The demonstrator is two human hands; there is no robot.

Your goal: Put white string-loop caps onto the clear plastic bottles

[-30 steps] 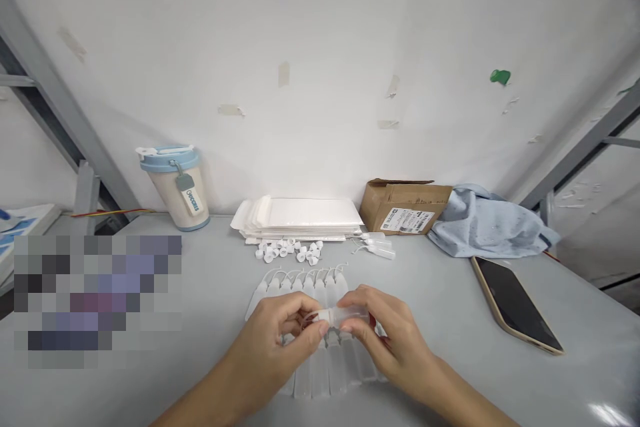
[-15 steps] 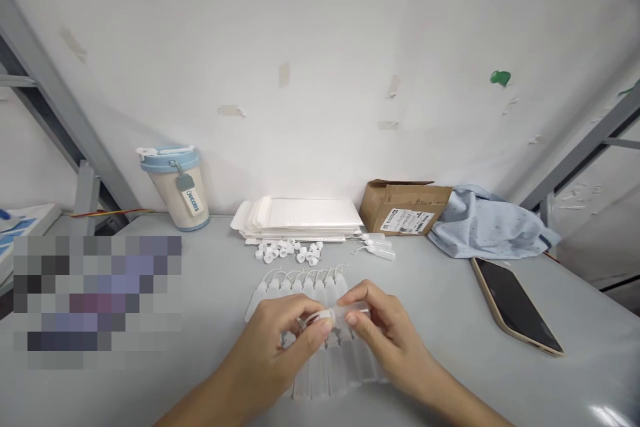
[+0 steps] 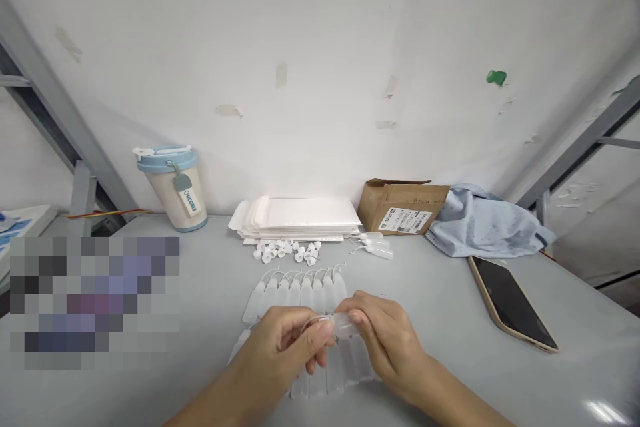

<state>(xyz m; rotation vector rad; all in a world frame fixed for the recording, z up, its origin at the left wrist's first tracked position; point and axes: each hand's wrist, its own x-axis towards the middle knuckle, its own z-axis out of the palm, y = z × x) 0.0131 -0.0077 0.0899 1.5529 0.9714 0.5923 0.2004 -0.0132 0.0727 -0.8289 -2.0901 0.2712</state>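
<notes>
Between both hands is a small translucent plastic tube [image 3: 343,325] with a thin white loop at its neck. My left hand [image 3: 295,343] pinches the neck end, thumb on top; whether a cap sits there is hidden by the fingers. My right hand [image 3: 387,333] is closed around the tube's body. Beneath the hands lie similar tubes [image 3: 318,380] in a row, partly covered. Just beyond, another row of tubes [image 3: 295,293] lies side by side, their loops pointing away from me. Small white caps [image 3: 285,250] are scattered behind that row.
A stack of white padded envelopes [image 3: 310,217] lies against the wall. Right of it are a few loose tubes [image 3: 377,247], a cardboard box [image 3: 400,207], a light blue cloth [image 3: 487,223] and a phone [image 3: 513,300]. A lidded cup [image 3: 175,193] stands at the left.
My right hand has turned over the tube and covers more of its body. The fingers of my left hand have shifted slightly at the neck. The view has drifted a little.
</notes>
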